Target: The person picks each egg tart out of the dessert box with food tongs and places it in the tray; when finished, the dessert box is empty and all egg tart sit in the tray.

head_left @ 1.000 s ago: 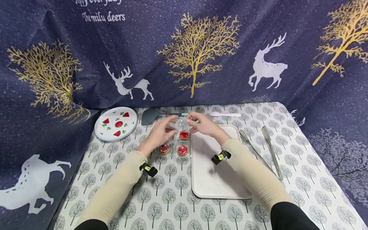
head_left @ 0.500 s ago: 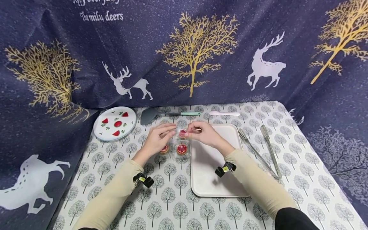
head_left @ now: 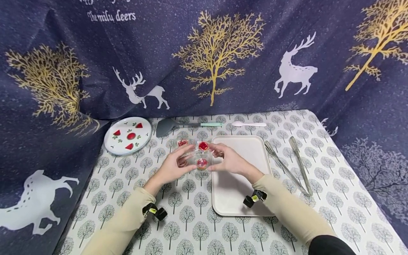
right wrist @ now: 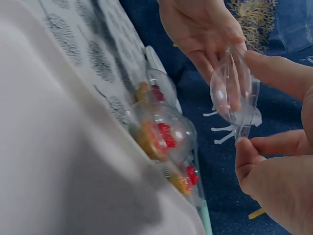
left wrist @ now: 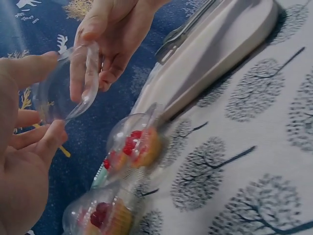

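Between my two hands is a clear plastic domed lid (left wrist: 54, 93), raised above the table. My left hand (head_left: 173, 166) pinches its edge between thumb and fingers, and my right hand (head_left: 231, 161) pinches the opposite edge. In the right wrist view the lid (right wrist: 227, 90) looks hollow. Below and behind it stand several red-topped tarts in clear domed cups, among them a back right tart (head_left: 203, 145), a back left tart (head_left: 183, 143) and a front right tart (head_left: 202, 163) seen through the plastic. My left fingers partly cover another tart.
A white tray (head_left: 237, 198) lies just right of the tarts, under my right hand. Metal tongs (head_left: 298, 166) rest beyond it. Along the back lie a grey spatula (head_left: 165, 127) with a green handle and a pink spoon (head_left: 248, 124). A watermelon-patterned plate (head_left: 122, 145) is at left.
Both hands have come nearer to me with the lid between them, from over the back tarts to over the front ones. The back left tart and spatula handle are now uncovered.
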The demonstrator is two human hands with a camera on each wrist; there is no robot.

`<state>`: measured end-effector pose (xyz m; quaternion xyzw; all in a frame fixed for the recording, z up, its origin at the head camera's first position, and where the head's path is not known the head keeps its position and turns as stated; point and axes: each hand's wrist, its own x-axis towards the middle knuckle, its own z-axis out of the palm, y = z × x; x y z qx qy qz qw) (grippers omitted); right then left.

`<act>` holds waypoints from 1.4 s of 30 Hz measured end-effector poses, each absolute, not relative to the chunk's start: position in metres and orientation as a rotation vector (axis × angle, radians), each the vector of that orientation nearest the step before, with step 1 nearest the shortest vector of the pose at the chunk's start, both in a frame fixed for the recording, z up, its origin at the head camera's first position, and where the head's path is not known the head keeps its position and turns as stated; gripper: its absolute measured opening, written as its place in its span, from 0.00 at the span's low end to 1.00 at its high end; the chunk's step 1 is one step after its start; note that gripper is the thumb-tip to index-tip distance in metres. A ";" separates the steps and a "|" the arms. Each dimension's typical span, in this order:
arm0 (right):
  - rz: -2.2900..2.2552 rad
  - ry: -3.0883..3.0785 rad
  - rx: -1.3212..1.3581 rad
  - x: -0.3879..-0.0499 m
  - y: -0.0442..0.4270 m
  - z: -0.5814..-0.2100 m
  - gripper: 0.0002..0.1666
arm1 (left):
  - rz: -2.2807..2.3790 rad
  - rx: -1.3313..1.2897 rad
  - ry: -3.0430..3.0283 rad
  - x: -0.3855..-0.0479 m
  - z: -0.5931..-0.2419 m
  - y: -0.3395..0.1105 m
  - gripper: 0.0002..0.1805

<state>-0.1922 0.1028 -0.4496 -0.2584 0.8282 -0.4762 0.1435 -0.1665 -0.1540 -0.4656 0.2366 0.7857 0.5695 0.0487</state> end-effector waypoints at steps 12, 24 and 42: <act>-1.099 2.473 -0.884 -0.167 0.099 -0.458 0.57 | 1.088 0.778 2.633 -0.147 -0.466 -0.159 0.49; -0.932 2.475 -1.005 -0.150 0.090 -0.468 0.59 | 0.837 0.927 2.600 -0.136 -0.469 -0.156 0.49; -0.784 2.582 -1.060 -0.137 0.084 -0.481 0.55 | 0.702 0.903 2.634 -0.126 -0.480 -0.153 0.48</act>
